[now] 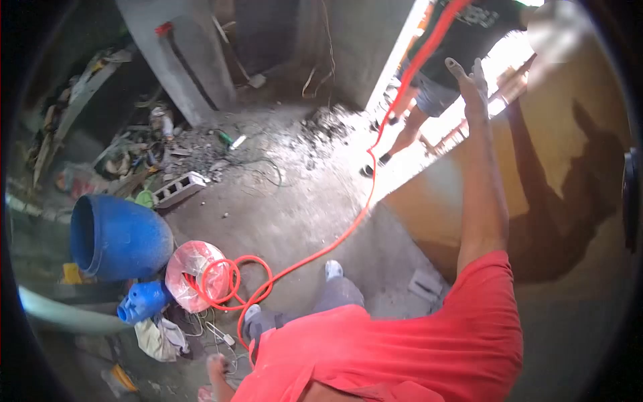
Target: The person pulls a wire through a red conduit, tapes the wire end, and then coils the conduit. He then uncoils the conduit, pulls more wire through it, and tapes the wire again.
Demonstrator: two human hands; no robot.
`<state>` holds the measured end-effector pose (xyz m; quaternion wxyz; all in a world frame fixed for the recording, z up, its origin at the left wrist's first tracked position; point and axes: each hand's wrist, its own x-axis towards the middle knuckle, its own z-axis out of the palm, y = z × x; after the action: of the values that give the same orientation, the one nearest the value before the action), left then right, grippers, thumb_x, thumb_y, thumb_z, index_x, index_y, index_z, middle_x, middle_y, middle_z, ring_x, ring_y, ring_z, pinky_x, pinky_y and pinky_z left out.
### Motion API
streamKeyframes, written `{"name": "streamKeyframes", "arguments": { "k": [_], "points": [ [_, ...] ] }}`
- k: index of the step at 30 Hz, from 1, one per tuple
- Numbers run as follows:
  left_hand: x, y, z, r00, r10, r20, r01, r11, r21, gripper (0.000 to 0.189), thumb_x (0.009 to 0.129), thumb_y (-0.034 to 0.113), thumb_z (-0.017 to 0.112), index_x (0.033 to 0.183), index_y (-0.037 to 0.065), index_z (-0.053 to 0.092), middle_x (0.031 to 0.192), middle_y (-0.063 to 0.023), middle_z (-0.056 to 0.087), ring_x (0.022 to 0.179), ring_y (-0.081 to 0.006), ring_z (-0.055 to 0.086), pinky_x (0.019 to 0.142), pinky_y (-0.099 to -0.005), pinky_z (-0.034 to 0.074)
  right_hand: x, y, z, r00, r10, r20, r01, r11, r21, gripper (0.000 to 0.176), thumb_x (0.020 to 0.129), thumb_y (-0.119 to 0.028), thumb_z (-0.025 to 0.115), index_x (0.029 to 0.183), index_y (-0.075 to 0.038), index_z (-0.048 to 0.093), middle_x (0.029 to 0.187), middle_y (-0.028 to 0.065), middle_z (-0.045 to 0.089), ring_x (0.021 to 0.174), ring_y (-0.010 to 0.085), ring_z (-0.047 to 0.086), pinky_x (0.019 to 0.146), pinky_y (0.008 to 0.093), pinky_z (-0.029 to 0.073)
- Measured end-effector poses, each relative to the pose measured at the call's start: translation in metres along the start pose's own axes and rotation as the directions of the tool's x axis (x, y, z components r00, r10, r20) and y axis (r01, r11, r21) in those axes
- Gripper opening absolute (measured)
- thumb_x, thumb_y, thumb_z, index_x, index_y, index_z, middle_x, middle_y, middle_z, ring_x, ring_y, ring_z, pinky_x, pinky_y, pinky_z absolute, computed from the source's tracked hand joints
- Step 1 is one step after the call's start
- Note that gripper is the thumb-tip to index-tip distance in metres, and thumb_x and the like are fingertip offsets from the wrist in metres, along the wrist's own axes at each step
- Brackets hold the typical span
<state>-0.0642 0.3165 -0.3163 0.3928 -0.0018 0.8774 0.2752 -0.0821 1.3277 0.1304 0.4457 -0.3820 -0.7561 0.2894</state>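
My right hand [473,87] is raised at the upper right with thumb and fingers apart, holding nothing. To its left, a red hose [345,234] runs from the top of the view down across the floor. The hose loops beside a plastic-wrapped red coil [195,276] and passes near my legs. Low in the view is my left hand [217,367], small and blurred, near thin white cables; its fingers cannot be made out. A blue barrel [130,238] lies on its side near the coil, with a smaller blue container [144,301] below it.
Another person [435,94] stands in the bright doorway. Rubble [328,130] and a hollow block [179,189] lie on the concrete floor. Scrap is piled at the left, near a leaning grey panel [171,60]. A tan wall [556,141] stands at the right. A cloth [161,338] lies below the blue container.
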Motion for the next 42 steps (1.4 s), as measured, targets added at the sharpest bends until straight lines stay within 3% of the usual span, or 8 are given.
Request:
{"name": "streamKeyframes", "arguments": {
  "k": [6, 12, 14, 20, 25, 28, 31, 42],
  "points": [
    [-0.139, 0.107, 0.046, 0.790, -0.543, -0.284, 0.336, 0.771, -0.541, 0.030, 0.093, 0.035, 0.060, 0.091, 0.005, 0.062, 0.076, -0.0092, 0.064, 0.065, -0.0188, 0.063, 0.054, -0.0365, 0.050, 0.058, -0.012, 0.074, 0.918, -0.282, 0.279, 0.106, 0.851, 0.514, 0.042, 0.089, -0.021, 0.069, 0.124, -0.001, 0.057, 0.109, 0.0100, 0.066, 0.095, 0.0204, 0.064, 0.081, 0.0335, 0.050],
    [-0.145, 0.492, -0.122, 0.747, 0.243, -0.619, -0.482, 0.839, -0.253, 0.063, 0.096, 0.033, 0.058, 0.145, -0.002, 0.039, 0.132, -0.0172, 0.053, 0.124, -0.0229, 0.050, 0.106, -0.0379, 0.037, -0.165, 0.019, 0.234, 0.591, -0.687, 0.422, 0.790, 0.598, -0.132, 0.022, 0.087, -0.015, 0.066, 0.107, -0.007, 0.060, 0.070, 0.0121, 0.062, 0.061, 0.0259, 0.062, 0.051, 0.0409, 0.046],
    [-0.147, 0.583, -0.112, 0.612, 0.592, -0.525, -0.764, 0.615, -0.197, 0.092, 0.084, 0.050, 0.068, 0.149, 0.000, 0.027, 0.139, -0.0194, 0.050, 0.132, -0.0346, 0.045, 0.111, -0.0450, 0.034, -0.252, -0.052, 0.174, 0.599, -0.425, 0.679, 0.184, 0.898, 0.400, 0.024, 0.092, -0.028, 0.061, 0.097, -0.005, 0.062, 0.083, 0.0244, 0.063, 0.075, 0.0452, 0.061, 0.061, 0.0472, 0.048],
    [-0.174, 0.705, -0.022, 0.312, 0.873, -0.374, -0.929, 0.199, -0.311, 0.111, 0.074, 0.067, 0.072, 0.150, 0.003, 0.023, 0.138, -0.0222, 0.049, 0.123, -0.0329, 0.054, 0.105, -0.0453, 0.041, -0.429, -0.046, 0.099, 0.070, -0.188, 0.980, 0.343, 0.927, 0.153, 0.047, 0.087, -0.047, 0.065, 0.090, -0.001, 0.071, 0.083, 0.0276, 0.066, 0.080, 0.0444, 0.065, 0.070, 0.0502, 0.051],
    [-0.232, 0.643, 0.015, 0.133, 0.985, 0.108, -0.436, 0.156, -0.886, 0.082, 0.088, 0.040, 0.071, 0.147, -0.001, 0.031, 0.107, -0.0169, 0.065, 0.083, -0.0151, 0.064, 0.073, -0.0269, 0.050, -0.486, 0.051, 0.061, 0.254, -0.558, 0.790, 0.374, 0.810, 0.452, 0.053, 0.089, -0.052, 0.063, 0.094, 0.001, 0.071, 0.090, 0.0258, 0.068, 0.090, 0.0420, 0.066, 0.080, 0.0502, 0.050],
    [-0.241, 0.584, 0.015, 0.426, 0.889, -0.168, -0.720, 0.220, -0.658, 0.061, 0.087, 0.021, 0.072, 0.139, 0.000, 0.047, 0.087, -0.0047, 0.063, 0.069, -0.0070, 0.055, 0.060, -0.0213, 0.043, -0.469, 0.026, 0.026, -0.402, 0.209, 0.891, 0.444, 0.896, -0.010, 0.063, 0.086, -0.054, 0.065, 0.120, -0.001, 0.062, 0.115, 0.0270, 0.063, 0.110, 0.0424, 0.060, 0.092, 0.0492, 0.047],
    [-0.250, 0.563, 0.001, 0.688, 0.608, -0.397, -0.674, 0.332, -0.660, 0.044, 0.089, 0.016, 0.071, 0.129, 0.002, 0.060, 0.079, 0.0023, 0.062, 0.069, -0.0042, 0.052, 0.061, -0.0210, 0.043, -0.479, 0.051, 0.030, -0.610, -0.002, 0.793, 0.494, 0.781, 0.382, 0.077, 0.084, -0.058, 0.065, 0.136, -0.003, 0.051, 0.127, 0.0277, 0.058, 0.117, 0.0421, 0.057, 0.098, 0.0470, 0.046],
    [-0.288, 0.570, -0.006, 0.783, 0.370, -0.499, -0.569, 0.750, -0.337, 0.034, 0.083, 0.016, 0.078, 0.110, 0.000, 0.070, 0.083, 0.0013, 0.067, 0.075, -0.0056, 0.058, 0.072, -0.0230, 0.049, -0.180, 0.026, -0.038, -0.364, -0.822, 0.438, -0.737, 0.542, 0.403, 0.083, 0.071, -0.053, 0.078, 0.126, 0.006, 0.057, 0.098, 0.0190, 0.070, 0.087, 0.0244, 0.071, 0.065, 0.0332, 0.056]
  ]
}}
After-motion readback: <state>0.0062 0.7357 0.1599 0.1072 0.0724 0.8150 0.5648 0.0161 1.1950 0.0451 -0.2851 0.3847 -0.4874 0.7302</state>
